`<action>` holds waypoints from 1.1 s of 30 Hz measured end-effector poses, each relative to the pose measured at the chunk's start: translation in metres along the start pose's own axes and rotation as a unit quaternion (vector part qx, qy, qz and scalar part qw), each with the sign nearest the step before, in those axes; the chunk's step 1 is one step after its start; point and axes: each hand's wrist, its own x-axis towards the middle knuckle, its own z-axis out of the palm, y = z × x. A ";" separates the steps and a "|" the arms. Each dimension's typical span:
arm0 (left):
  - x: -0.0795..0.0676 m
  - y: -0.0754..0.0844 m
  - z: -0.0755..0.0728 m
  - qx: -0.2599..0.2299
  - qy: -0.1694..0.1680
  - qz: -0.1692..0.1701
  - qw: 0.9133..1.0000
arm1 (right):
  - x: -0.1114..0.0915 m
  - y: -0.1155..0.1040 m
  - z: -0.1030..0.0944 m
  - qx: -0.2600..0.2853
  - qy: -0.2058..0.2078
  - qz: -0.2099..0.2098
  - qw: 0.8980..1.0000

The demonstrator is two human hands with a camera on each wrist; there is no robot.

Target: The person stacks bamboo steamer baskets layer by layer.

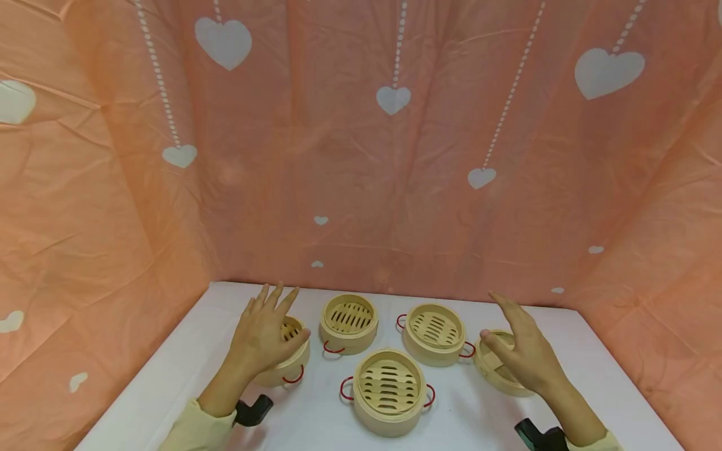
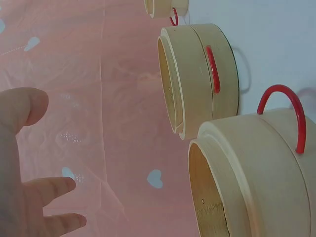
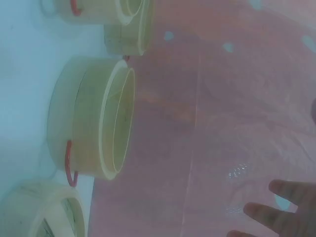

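My left hand (image 1: 261,341), fingers spread, is held over the leftmost bamboo steamer basket (image 1: 301,358) and covers part of it in the head view. That basket has a slatted base and a red handle (image 2: 284,89). Over on the right, my right hand (image 1: 527,354) has its thumb and fingers apart and holds nothing. It overlaps a round bamboo piece (image 1: 496,371), paler and shallower, with a flat strip across its inside. Fingers (image 3: 276,215) of the right hand show apart from the baskets in the right wrist view.
Between the hands stand three more steamer baskets: one at back left (image 1: 350,341), one at back right (image 1: 434,354), one in front (image 1: 389,419). All are on a white table (image 1: 451,419). A pink curtain (image 1: 350,188) with hearts hangs behind and at both sides.
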 end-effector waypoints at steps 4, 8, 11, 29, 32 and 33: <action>-0.001 -0.001 -0.002 -0.001 0.012 0.011 1.000 | -0.001 0.002 0.002 0.037 0.002 0.008 0.999; -0.004 -0.001 -0.002 -0.006 0.023 0.022 0.999 | -0.002 0.000 0.004 0.070 0.002 0.016 0.997; -0.005 -0.002 -0.002 -0.009 0.030 0.028 0.999 | -0.004 -0.003 0.006 0.097 -0.003 0.025 0.995; -0.017 -0.005 0.005 0.007 0.033 0.039 0.999 | -0.015 -0.010 0.030 0.141 -0.048 0.044 0.988; -0.019 -0.006 0.007 0.007 0.027 0.038 0.999 | -0.016 -0.011 0.034 0.155 -0.067 0.050 0.984; -0.020 -0.006 0.008 0.005 0.026 0.038 0.999 | -0.016 -0.011 0.035 0.158 -0.071 0.052 0.983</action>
